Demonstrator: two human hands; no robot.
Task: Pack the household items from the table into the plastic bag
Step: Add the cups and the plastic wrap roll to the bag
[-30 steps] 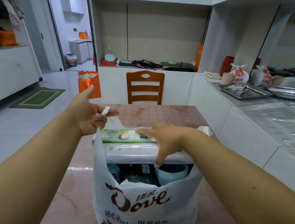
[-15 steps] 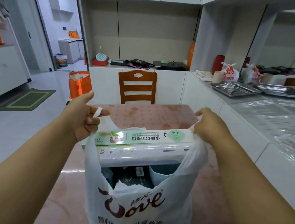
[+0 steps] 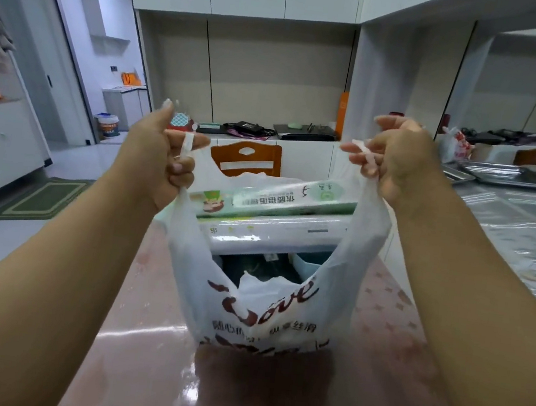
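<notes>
A white plastic bag [image 3: 262, 317] with brown lettering hangs stretched over the glossy brown table [image 3: 146, 356]. My left hand [image 3: 160, 162] grips its left handle and my right hand [image 3: 397, 158] grips its right handle, both raised and pulled apart. Across the bag's mouth lies a long green box [image 3: 277, 200] on top of a white wrapped pack [image 3: 273, 233]. Below them, dark items and a pale blue container [image 3: 309, 263] show inside the bag.
A wooden chair [image 3: 246, 159] stands at the table's far end. A white counter [image 3: 512, 212] with metal trays [image 3: 506, 173] runs along the right. A low cabinet top with black items is behind the chair. Tiled floor with a green mat [image 3: 41, 198] lies left.
My right hand left the bag's contents and took the right handle. Both hands then rose and spread, lifting and stretching the bag upward.
</notes>
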